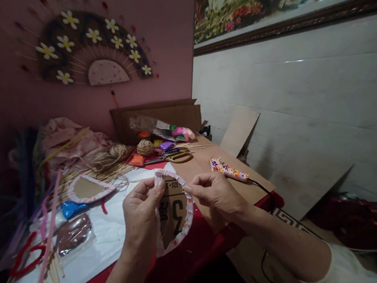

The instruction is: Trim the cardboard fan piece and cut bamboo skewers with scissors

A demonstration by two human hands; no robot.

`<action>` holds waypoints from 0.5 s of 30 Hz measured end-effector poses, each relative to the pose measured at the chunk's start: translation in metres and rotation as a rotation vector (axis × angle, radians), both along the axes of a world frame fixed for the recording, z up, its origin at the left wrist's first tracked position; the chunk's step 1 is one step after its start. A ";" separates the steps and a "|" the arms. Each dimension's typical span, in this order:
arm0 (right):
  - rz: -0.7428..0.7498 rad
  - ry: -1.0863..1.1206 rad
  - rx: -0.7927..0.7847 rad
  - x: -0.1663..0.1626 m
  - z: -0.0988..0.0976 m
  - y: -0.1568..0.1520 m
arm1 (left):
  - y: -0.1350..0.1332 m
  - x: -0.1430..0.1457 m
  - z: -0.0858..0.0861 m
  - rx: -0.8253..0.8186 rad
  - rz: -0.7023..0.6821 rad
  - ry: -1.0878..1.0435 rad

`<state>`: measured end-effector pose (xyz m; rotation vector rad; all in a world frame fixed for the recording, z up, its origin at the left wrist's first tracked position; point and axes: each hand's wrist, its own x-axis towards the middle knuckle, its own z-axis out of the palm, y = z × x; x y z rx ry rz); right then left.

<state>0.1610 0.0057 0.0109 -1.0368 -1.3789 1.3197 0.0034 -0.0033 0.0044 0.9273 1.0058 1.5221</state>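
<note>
Both hands hold a cardboard piece (175,215) with a rounded edge, trimmed in gathered pink fabric, above the table's front edge. My left hand (141,210) pinches the fabric trim at the upper left of the piece. My right hand (215,193) pinches the trim at its upper right, fingers closed. A dark printed mark shows on the cardboard face. A glue gun (229,170) with a flowered cover lies just beyond my right hand, its black cord running off the table.
A second fabric-edged cardboard piece (88,188) lies to the left on white paper (104,242). Scissors (176,156), twine balls (144,146), sticks, pipe cleaners (25,260) and packets crowd the red table. A cardboard box (158,117) and a flowered fan decoration (92,48) stand behind.
</note>
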 end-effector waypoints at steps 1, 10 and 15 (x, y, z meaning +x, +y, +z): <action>0.007 -0.003 -0.001 0.001 0.002 0.000 | 0.000 0.000 0.000 0.003 0.003 0.001; 0.053 0.017 0.017 -0.002 0.007 0.007 | 0.002 0.001 0.001 -0.013 0.017 -0.062; 0.088 0.050 -0.013 -0.007 -0.004 0.001 | 0.006 -0.001 -0.001 -0.049 0.067 -0.182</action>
